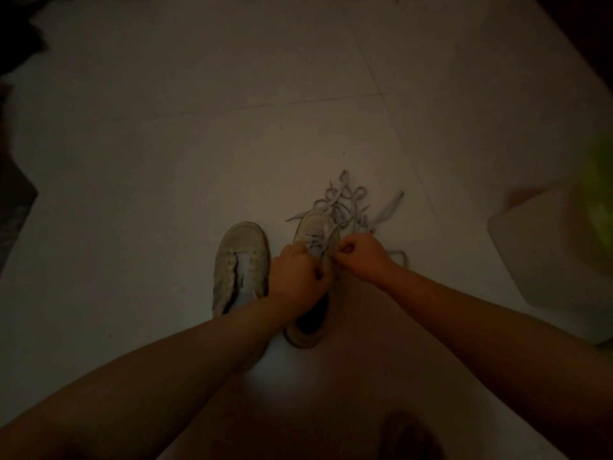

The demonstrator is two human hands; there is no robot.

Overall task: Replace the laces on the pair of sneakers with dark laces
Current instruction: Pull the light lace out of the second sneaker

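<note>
Two pale sneakers stand side by side on the dim tiled floor. The left sneaker (239,260) has no lace and its tongue shows. The right sneaker (313,234) carries a light grey lace through its lower eyelets. My left hand (298,277) grips the right sneaker's upper around the eyelets. My right hand (360,257) pinches a strand of the grey lace beside the shoe. A tangle of loose grey laces (351,204) lies on the floor just beyond the right sneaker's toe. No dark lace can be made out in this light.
A pale box-like object (557,250) stands at the right, with a blurred green thing (600,190) above it. Dark shapes (13,194) line the left edge. My knee (411,436) shows at the bottom. White floor tiles (232,94) stretch ahead.
</note>
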